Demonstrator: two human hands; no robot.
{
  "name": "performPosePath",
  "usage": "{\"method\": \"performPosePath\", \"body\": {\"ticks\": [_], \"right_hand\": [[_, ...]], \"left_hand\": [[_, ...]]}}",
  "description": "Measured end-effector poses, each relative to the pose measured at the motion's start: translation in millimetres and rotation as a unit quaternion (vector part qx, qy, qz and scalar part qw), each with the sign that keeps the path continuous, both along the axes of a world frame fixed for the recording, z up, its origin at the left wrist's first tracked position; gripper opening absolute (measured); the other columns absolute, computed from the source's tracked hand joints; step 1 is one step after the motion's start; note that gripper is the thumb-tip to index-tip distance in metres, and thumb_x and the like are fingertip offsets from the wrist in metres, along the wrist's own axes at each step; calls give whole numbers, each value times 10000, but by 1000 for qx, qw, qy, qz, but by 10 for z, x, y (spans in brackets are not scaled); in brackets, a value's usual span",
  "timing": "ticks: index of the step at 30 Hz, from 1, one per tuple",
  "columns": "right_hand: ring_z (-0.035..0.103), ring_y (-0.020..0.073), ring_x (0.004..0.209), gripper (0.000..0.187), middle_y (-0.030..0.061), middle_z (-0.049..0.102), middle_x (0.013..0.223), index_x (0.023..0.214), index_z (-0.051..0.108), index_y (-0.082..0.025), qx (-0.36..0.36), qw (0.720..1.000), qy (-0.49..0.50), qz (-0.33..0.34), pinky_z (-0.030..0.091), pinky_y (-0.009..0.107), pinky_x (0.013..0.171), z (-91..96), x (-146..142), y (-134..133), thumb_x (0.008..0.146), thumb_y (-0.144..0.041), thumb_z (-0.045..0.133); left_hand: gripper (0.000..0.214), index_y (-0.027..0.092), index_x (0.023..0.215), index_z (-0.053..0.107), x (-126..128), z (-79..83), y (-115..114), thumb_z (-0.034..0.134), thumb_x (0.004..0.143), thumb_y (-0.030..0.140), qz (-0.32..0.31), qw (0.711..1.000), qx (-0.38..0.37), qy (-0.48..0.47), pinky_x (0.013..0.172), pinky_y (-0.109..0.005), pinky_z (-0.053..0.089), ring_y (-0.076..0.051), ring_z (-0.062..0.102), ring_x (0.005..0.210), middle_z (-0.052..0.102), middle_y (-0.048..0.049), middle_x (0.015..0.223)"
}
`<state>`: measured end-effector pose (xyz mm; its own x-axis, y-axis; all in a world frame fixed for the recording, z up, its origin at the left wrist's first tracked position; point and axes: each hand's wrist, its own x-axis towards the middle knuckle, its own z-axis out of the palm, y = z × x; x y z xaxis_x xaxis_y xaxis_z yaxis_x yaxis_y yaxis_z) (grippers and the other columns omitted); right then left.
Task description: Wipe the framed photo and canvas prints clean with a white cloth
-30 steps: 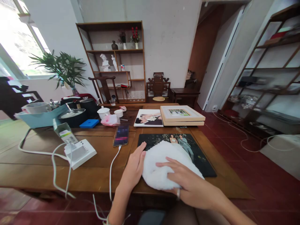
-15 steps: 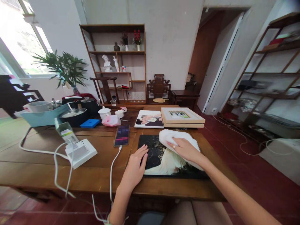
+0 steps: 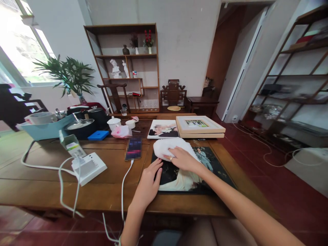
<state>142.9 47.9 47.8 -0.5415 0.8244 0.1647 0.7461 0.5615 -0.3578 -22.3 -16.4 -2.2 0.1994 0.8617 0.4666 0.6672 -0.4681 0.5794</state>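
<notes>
A dark photo panel (image 3: pixel 218 166) lies flat on the wooden table in front of me, showing a pale dress and a figure in a light suit. My right hand (image 3: pixel 183 160), with a ring on one finger, holds a fluffy white cloth (image 3: pixel 164 147) pressed onto the panel's upper left part. The cloth hides that corner and some of the picture. My left hand (image 3: pixel 149 181) rests with fingers stretched out on the panel's left edge, just below the cloth.
Behind the panel lie a white photo print (image 3: pixel 164 129) and stacked light wooden frames (image 3: pixel 201 126). Left of it are a phone (image 3: pixel 133 148) with its white cable, a power strip (image 3: pixel 89 169), a blue box (image 3: pixel 98 135), a white lidded cup (image 3: pixel 113 123) and a dark pot (image 3: pixel 79 128).
My right hand has slid the cloth leftward across the panel, uncovering the figure in the suit on the right. My left hand stays in place.
</notes>
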Motion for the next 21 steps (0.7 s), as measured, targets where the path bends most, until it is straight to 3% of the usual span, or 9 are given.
{"method": "performPosePath", "body": {"ticks": [5, 10, 16, 21], "right_hand": [[519, 265, 1046, 340, 98, 620, 1110, 1003, 607, -167, -4, 999, 11, -48, 309, 355, 929, -24, 531, -74, 893, -329, 329], [514, 307, 1062, 419, 131, 596, 1157, 1025, 606, -137, -10, 995, 22, -101, 342, 387, 911, -20, 948, 28, 883, -412, 323], [453, 291, 1163, 511, 103, 535, 1258, 1134, 582, -143, -33, 986, 67, -148, 315, 352, 971, -108, 1229, 161, 858, -500, 343], [441, 303, 1173, 536, 146, 507, 1277, 1150, 557, -99, -37, 983, 72, -167, 299, 403, 986, -134, 1297, 145, 861, -493, 336]], "left_hand": [[304, 187, 1112, 592, 0, -14, -2, 394, 886, 240, 2, 1000, -1, -8, 1024, -421, 364, -203, 462, 1210, 551, -87, 1256], [292, 189, 1096, 596, 8, -13, -2, 401, 884, 236, 3, 1000, 0, -10, 1023, -421, 365, -201, 460, 1212, 556, -84, 1251], [277, 186, 1072, 600, 14, 3, -2, 406, 882, 237, 4, 1000, 5, -11, 1024, -408, 367, -197, 473, 1200, 561, -84, 1245], [289, 171, 1088, 591, 17, -1, 8, 397, 884, 235, 8, 1000, 2, 7, 1022, -425, 366, -203, 471, 1202, 554, -101, 1250]]}}
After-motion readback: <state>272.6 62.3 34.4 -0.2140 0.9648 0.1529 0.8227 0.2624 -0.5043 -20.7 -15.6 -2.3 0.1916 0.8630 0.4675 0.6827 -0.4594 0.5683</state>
